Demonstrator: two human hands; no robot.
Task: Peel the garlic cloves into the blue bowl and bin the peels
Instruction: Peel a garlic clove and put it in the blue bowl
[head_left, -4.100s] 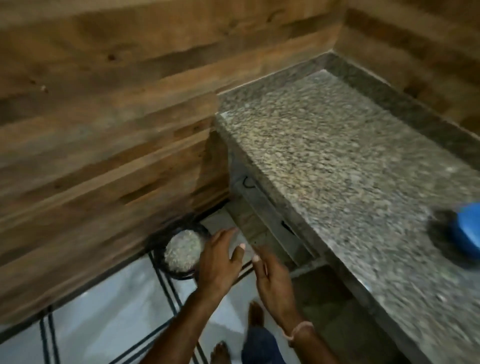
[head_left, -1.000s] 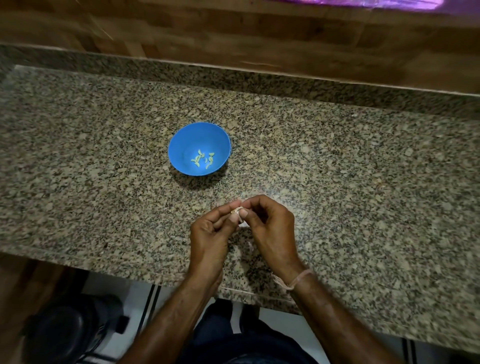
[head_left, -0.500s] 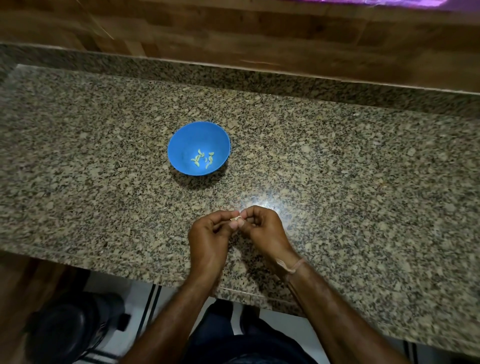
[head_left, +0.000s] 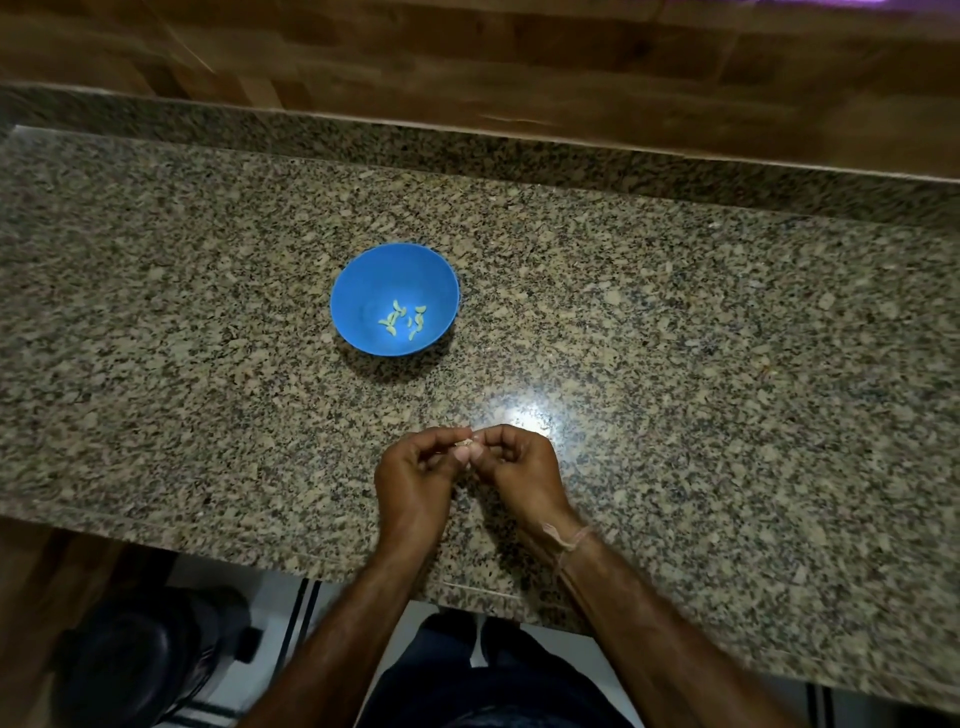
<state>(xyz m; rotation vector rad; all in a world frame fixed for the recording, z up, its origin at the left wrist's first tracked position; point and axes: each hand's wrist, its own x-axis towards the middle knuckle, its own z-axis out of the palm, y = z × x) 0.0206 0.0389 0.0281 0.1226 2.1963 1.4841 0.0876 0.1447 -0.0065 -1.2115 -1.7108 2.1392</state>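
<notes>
- While your hands meet low over the near part of the worktop (head_left: 675, 364), your left hand (head_left: 415, 478) and right hand (head_left: 519, 467) both pinch one small garlic clove (head_left: 464, 442) between curled fingertips.
- The blue bowl (head_left: 363, 291) stands upright on the worktop beyond your hands, well apart from them.
- Several pale peeled cloves (head_left: 402, 319) lie in its bottom.
- A thread band (head_left: 569, 538) circles your right wrist.
- A dark round container (head_left: 140, 660) sits on the floor at your left, too blurred to tell more.
</notes>
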